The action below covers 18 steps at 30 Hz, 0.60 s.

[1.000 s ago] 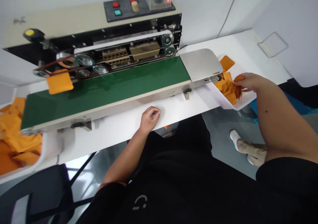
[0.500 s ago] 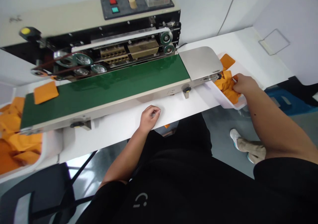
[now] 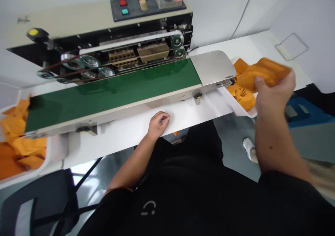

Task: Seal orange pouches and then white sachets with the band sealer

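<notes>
My right hand (image 3: pixel 273 89) is closed on an orange pouch (image 3: pixel 261 74), raised above the right-hand white bin (image 3: pixel 237 105). More orange pouches (image 3: pixel 244 96) lie in that bin, under the end of the metal plate. My left hand (image 3: pixel 158 123) rests on the white table in front of the conveyor, its fingers curled with thumb and fingertips close together; nothing shows in them. Between the hands and the wall stands a band sealing machine (image 3: pixel 125 51), with a green conveyor belt (image 3: pixel 112 93) and a smooth metal plate (image 3: pixel 213 67) at its right end.
At the left end of the belt a white bin (image 3: pixel 56 150) holds several orange pouches (image 3: pixel 23 138). A black chair (image 3: pixel 39 201) stands at lower left. To the right are a blue stool-like object (image 3: pixel 309 112) and another person's shoe (image 3: pixel 250 149) on the floor.
My right hand has lifted an orange pouch up out of the right bin. The pouch at the belt's left end has gone from the belt. My left hand stays put.
</notes>
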Each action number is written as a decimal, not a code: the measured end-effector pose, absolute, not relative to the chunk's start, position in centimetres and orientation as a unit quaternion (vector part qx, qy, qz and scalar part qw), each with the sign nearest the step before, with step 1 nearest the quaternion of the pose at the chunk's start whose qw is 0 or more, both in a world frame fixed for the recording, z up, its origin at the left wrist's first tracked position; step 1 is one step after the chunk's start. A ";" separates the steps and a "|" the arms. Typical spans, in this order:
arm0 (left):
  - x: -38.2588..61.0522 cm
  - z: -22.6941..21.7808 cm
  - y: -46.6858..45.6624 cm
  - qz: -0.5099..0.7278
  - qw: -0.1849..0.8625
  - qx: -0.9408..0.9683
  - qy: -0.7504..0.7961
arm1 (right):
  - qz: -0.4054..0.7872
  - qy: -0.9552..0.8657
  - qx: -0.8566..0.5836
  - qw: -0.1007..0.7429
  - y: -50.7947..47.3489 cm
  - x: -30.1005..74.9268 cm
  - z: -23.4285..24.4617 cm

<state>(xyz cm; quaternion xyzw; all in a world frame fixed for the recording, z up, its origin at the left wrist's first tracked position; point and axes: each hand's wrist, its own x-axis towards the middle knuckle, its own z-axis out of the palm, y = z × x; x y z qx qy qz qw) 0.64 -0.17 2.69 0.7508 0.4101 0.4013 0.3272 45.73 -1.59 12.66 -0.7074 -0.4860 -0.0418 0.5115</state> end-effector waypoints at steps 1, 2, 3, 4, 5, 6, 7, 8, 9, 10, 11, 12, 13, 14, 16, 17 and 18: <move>0.6 2.7 -0.2 0.399 0.332 0.755 0.402 | -0.012 -0.502 -0.654 0.566 -2.7 42.6 12.2; 0.6 2.7 -0.3 0.395 0.338 0.760 0.391 | 0.021 -0.520 -0.616 0.592 -3.7 39.3 11.5; 0.6 2.8 -0.4 0.390 0.344 0.766 0.379 | 0.070 -0.564 -0.591 0.572 -4.5 36.1 10.6; 0.6 2.8 -0.6 0.381 0.351 0.773 0.367 | 0.114 -0.599 -0.568 0.553 -5.2 33.0 9.5; 0.7 2.7 -0.7 0.375 0.356 0.779 0.355 | 0.162 -0.627 -0.544 0.533 -5.7 30.1 8.4; 0.7 2.7 -0.8 0.370 0.360 0.783 0.347 | 0.201 -0.638 -0.525 0.527 -5.9 27.7 7.2; 0.7 2.6 -0.9 0.362 0.365 0.787 0.343 | 0.234 -0.645 -0.513 0.516 -5.9 25.7 6.1; 0.7 2.5 -0.9 0.363 0.362 0.787 0.345 | 0.262 -0.649 -0.503 0.507 -5.6 24.1 5.2; 0.7 2.3 -0.9 0.363 0.351 0.787 0.355 | 0.284 -0.654 -0.494 0.497 -5.2 22.9 4.3; 0.6 2.1 -0.9 0.359 0.334 0.790 0.369 | 0.302 -0.662 -0.486 0.484 -4.7 22.2 3.5; 0.6 1.9 -0.8 0.357 0.319 0.791 0.381 | 0.316 -0.672 -0.478 0.470 -4.1 21.7 2.9; 0.6 1.7 -0.7 0.353 0.304 0.793 0.393 | 0.323 -0.684 -0.472 0.453 -3.4 21.6 2.3; 0.6 1.6 -0.5 0.353 0.283 0.792 0.411 | 0.324 -0.697 -0.471 0.433 -2.9 21.6 1.8; 0.6 1.4 -0.4 0.354 0.261 0.788 0.430 | 0.319 -0.709 -0.475 0.412 -2.4 21.7 1.5; 0.7 1.3 -0.2 0.359 0.234 0.779 0.457 | 0.293 -0.721 -0.493 0.390 -1.7 22.0 0.9; 0.8 1.3 -0.1 0.362 0.232 0.775 0.463 | 0.277 -0.720 -0.499 0.393 -1.6 22.2 0.8; 0.9 1.3 -0.1 0.366 0.239 0.772 0.462 | 0.264 -0.718 -0.501 0.404 -1.5 22.3 0.7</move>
